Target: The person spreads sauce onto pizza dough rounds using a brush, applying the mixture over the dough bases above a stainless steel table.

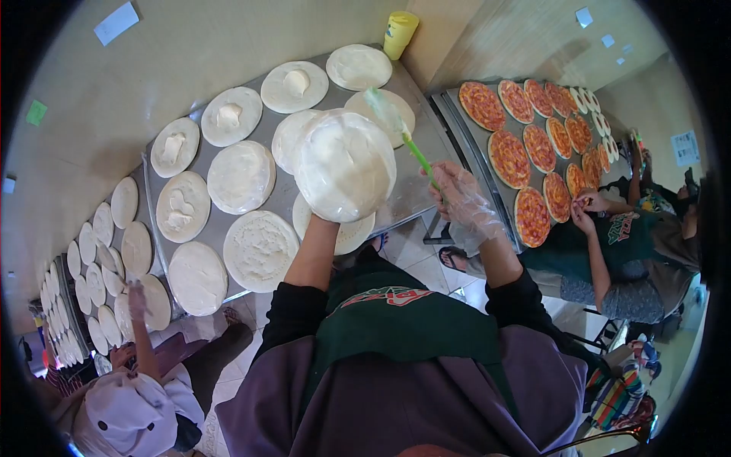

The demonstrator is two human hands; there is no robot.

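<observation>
My left hand, hidden beneath, holds up a round, shiny bowl (346, 167) of white cream above the metal table. My right hand (461, 194), in a clear plastic glove, is closed round the green handle of a spatula (415, 148). The spatula's head is coated with white cream and points away over a pale dough round (400, 114). Around the bowl lie several flat dough rounds, some spread with cream (240, 179), others bearing a dollop (228, 114) in the middle. A pricked dough round (261, 251) lies left of my left forearm.
A yellow cup (400, 34) stands at the table's far corner against the wall. To the right, another table (457, 122) carries several red-sauced pizza bases (510, 158), with a person's hands (590, 209) beside it. At left, a person's gloved hand (137, 301) is over more dough rounds.
</observation>
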